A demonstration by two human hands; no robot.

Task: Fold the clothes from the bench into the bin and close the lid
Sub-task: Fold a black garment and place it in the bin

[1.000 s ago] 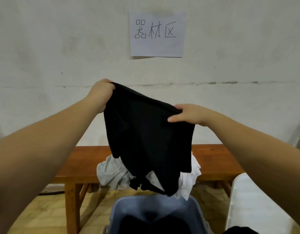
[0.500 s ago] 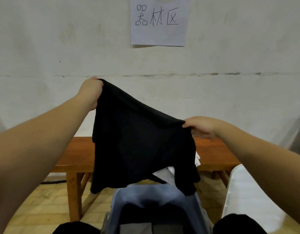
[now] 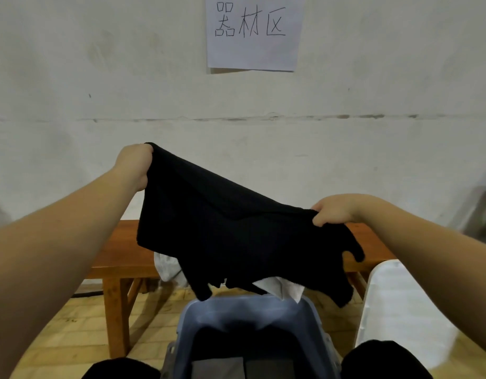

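Black garment (image 3: 236, 236) held up over blue bin (image 3: 252, 310), in front of table (image 3: 118, 250). Left hand (image 3: 133, 166) fingers and right hand (image 3: 336, 210) fingers pinching its top corners. White clothes (image 3: 168, 266) on table behind.

The black garment (image 3: 236, 242) hid the middle of the wooden bench (image 3: 121, 250) and most of the white clothes (image 3: 168, 269) lying there — only two pale scraps showed below its hem. The fingertips of the left hand (image 3: 133, 166) and right hand (image 3: 336, 210) were buried in the cloth, out of sight. The bottom edge cut off the blue bin (image 3: 252, 313); its contents were too dark to tell apart. A white object (image 3: 400, 310) at the right could not be identified — the right forearm covered its upper part. The paper sign (image 3: 254, 32) ran off the top edge.
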